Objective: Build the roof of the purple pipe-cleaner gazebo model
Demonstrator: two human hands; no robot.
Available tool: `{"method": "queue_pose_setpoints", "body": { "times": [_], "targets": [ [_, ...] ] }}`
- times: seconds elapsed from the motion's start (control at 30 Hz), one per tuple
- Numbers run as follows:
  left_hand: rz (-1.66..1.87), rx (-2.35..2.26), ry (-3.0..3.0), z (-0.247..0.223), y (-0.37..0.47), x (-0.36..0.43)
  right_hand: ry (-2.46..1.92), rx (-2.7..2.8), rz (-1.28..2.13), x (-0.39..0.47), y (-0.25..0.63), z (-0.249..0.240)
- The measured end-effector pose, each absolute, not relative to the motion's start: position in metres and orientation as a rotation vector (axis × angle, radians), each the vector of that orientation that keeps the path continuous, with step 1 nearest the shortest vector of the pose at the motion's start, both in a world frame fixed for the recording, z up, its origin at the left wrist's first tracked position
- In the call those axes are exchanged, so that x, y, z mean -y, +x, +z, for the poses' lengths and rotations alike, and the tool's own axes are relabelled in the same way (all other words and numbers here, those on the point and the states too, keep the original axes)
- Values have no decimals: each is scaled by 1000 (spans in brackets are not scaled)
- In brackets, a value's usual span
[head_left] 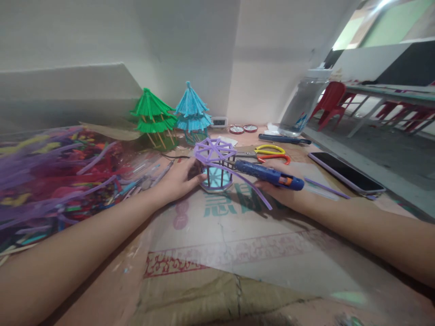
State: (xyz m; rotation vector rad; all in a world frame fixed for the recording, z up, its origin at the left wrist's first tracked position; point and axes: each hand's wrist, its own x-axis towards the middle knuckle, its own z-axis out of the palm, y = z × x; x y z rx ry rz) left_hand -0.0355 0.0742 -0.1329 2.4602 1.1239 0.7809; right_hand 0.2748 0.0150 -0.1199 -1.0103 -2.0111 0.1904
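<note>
A small frame [213,151] with a purple spoked top, dark posts and a light-blue base stands on the cardboard mat [217,226]. My left hand [180,179] is closed on its left side, thumb against a post. In my right hand [280,185] is a blue glue gun [268,174], its nozzle at the right side of the frame's top. From that top a loose purple strip [253,188] curves down to the right, below the glue gun.
Behind stand green [154,117] and blue [192,113] two-tier models. Scissors [272,154], a phone [346,172], a purple strip [326,188] and a clear bottle [304,106] lie or stand rightward. Colourful strips [64,176] pile at left.
</note>
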Motion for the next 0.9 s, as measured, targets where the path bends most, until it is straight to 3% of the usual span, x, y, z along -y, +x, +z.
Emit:
{"method": "queue_pose_setpoints", "body": {
  "times": [0.9],
  "targets": [
    [802, -1105, 2512, -136, -37, -78, -1090, 2034, 227, -12, 274, -115]
  ]
}}
